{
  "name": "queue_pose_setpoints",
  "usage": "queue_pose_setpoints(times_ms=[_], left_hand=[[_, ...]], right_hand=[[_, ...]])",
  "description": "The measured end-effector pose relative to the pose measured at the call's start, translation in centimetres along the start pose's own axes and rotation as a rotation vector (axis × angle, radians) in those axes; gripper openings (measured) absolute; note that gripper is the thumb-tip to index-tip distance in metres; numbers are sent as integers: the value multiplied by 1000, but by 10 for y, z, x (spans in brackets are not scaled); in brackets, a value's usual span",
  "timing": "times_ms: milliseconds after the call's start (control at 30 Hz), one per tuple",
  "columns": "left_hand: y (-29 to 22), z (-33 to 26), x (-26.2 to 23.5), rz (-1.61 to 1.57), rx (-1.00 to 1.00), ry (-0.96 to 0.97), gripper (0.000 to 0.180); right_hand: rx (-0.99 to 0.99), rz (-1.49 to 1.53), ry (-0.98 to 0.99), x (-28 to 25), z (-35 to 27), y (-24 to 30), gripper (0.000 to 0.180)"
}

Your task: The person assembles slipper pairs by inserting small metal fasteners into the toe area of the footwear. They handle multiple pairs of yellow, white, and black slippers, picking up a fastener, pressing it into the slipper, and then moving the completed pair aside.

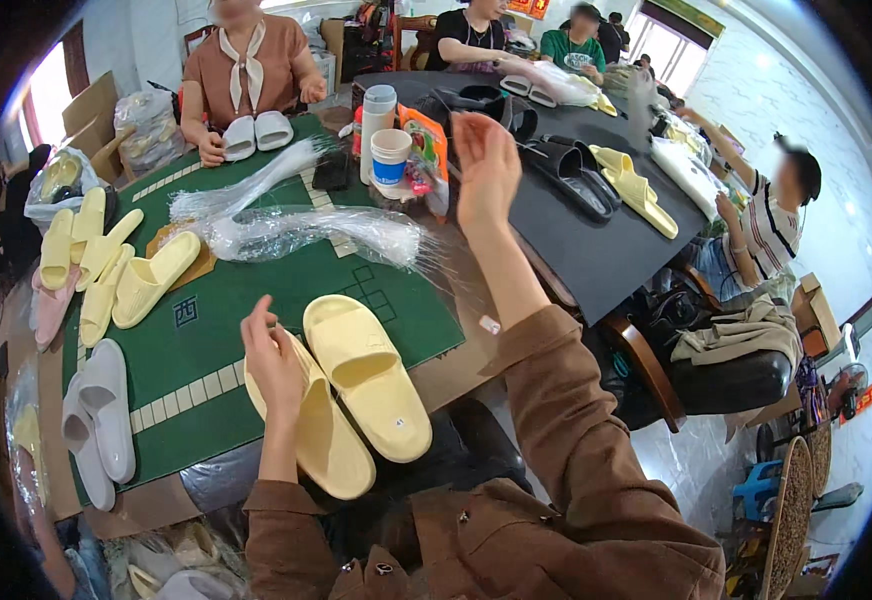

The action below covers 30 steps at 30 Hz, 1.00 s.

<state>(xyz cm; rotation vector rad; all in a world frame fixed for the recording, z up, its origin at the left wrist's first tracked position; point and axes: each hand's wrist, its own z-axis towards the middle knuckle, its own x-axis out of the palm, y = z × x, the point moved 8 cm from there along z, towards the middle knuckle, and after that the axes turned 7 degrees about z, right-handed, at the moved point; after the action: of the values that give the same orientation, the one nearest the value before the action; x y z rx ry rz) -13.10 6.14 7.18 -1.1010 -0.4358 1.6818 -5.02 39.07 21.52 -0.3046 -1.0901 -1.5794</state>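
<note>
A pair of pale yellow slippers [366, 385] lies side by side at the near edge of the green table mat [206, 330]. My left hand [274, 362] hovers over the left slipper with its fingers curled; what it pinches is unclear. My right hand [486, 170] is raised high over the table. A thin clear plastic bag [443, 265] trails down from it along my forearm. A heap of clear plastic bags [306, 232] lies in the middle of the mat.
More yellow slippers [106, 270] and grey slippers [101, 415] lie at the mat's left. A cup [390, 156] and bottle [377, 110] stand at the far edge. Black and yellow slippers [606, 180] cover the dark table to the right. Other people sit around both tables.
</note>
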Motion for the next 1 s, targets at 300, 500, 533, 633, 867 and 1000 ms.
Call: queue_pose_setpoints(times_ms=[300,500,533,633,867,1000], left_hand=[[-6,3,4,29,127,2,27],[-91,-28,-38,217,455,-42,26],[-94,-43,-35,256,386,87,27],[-96,-93,-26,417,281,335,38],[-72,-126,11,715,230,457,62],[-58,-120,25,762,147,499,62]], right_hand=[[512,-720,395,-124,-134,-45,29],[191,-1129,742,-101,-167,-42,18],[178,-1178,786,-99,-170,-41,18],[77,-1275,959,-85,-179,-37,19],[-169,-1469,1271,-72,-195,-26,38],[-115,-1603,1330,-75,-191,-19,57]])
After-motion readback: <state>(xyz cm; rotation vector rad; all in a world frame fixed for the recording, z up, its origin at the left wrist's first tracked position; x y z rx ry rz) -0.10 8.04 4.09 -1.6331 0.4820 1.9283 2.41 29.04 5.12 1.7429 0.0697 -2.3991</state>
